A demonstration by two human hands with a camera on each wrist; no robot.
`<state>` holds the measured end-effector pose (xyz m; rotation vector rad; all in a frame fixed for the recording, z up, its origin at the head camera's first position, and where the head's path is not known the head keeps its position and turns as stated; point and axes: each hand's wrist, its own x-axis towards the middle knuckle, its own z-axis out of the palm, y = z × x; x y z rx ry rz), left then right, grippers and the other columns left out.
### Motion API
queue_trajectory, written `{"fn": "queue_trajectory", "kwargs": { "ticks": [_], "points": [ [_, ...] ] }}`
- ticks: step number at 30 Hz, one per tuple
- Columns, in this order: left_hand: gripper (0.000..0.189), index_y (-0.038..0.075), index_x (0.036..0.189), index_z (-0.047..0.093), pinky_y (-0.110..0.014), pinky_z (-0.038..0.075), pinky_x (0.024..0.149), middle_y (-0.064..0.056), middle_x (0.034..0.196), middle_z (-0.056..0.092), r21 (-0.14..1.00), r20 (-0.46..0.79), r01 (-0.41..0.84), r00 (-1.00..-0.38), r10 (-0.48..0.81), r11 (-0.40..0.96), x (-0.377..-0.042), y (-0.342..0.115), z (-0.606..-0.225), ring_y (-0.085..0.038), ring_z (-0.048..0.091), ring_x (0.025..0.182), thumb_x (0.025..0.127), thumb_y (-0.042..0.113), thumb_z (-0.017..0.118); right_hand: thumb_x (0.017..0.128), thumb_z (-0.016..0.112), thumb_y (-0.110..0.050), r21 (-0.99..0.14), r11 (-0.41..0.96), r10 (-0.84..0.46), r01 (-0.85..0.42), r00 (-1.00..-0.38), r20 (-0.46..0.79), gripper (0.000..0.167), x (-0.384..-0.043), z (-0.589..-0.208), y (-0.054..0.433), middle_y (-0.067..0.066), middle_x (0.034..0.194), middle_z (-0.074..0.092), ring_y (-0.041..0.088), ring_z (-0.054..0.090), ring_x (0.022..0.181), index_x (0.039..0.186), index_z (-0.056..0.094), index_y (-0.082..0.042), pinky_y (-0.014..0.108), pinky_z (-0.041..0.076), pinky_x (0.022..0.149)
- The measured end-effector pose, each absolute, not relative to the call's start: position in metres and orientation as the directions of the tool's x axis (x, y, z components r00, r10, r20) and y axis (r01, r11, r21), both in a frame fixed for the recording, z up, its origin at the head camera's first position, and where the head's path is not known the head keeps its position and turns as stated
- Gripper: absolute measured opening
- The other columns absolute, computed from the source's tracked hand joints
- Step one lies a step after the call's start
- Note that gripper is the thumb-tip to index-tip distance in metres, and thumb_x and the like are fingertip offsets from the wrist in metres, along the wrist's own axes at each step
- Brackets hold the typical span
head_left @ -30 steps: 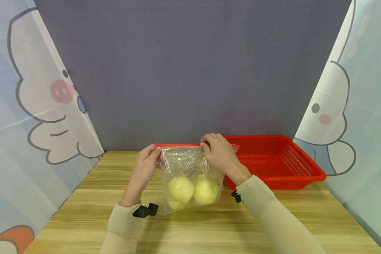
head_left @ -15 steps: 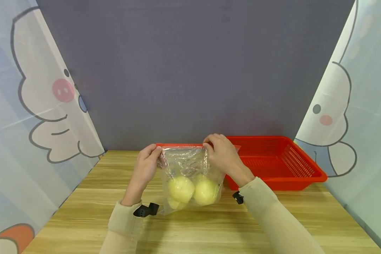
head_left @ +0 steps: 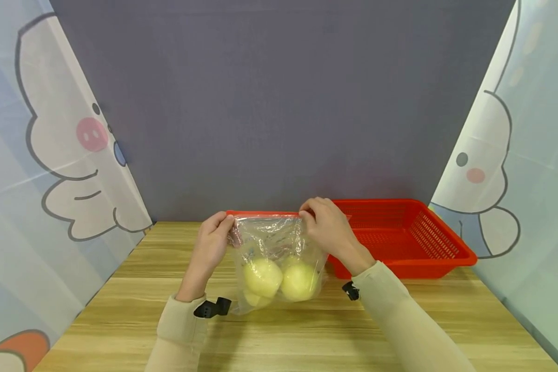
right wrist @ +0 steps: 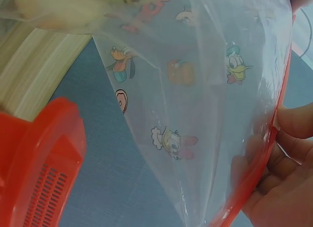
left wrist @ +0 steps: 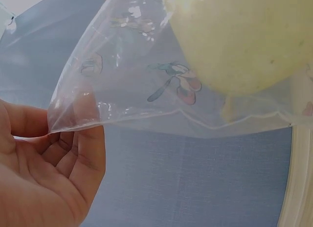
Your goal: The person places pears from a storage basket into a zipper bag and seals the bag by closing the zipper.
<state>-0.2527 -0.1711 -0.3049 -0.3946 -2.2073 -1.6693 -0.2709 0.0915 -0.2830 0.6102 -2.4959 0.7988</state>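
A clear zip bag (head_left: 274,240) with a red zip strip along its top hangs between my two hands. Pale yellow, round fruits (head_left: 263,277) lie in its bottom, one partly hidden behind the others. My left hand (head_left: 212,240) pinches the bag's top left corner between thumb and fingers, as the left wrist view (left wrist: 54,168) also shows. Further right, my right hand (head_left: 325,225) pinches the red strip (right wrist: 259,168), with a short end of it sticking out beyond the hand. Cartoon figures (right wrist: 171,141) are printed on the film.
A red plastic basket (head_left: 402,268) with slotted walls stands at the back right, partly behind the right hand and the bag. Beneath everything is a wood-grain table (head_left: 135,310). A dark grey cloth (head_left: 260,103) hangs behind it, with printed curtains (head_left: 474,129) at both sides.
My right hand has slid a little to the right along the red strip. The left hand keeps its pinch at the corner, and the fruits hang about where they were.
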Motion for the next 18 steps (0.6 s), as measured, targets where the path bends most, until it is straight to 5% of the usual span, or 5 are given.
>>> {"fn": "queue_trajectory", "kwargs": {
  "ticks": [18],
  "points": [
    [0.033,-0.002,0.086,0.058,-0.046,0.057,0.061,-0.015,0.07,0.061,0.87,0.432,0.418,-0.902,0.003,0.262,-0.2537,-0.1713,-0.3045,-0.025,0.061,0.058,0.11,0.013,0.042,0.1,0.063,-0.015,-0.438,0.735,-0.244,-0.517,-0.805,0.541,0.011,-0.2693,-0.2874,0.0986,0.003,0.098,0.067,0.024,0.056,0.093,0.1,0.072,-0.007,0.041,0.05,0.082]
  ]
}}
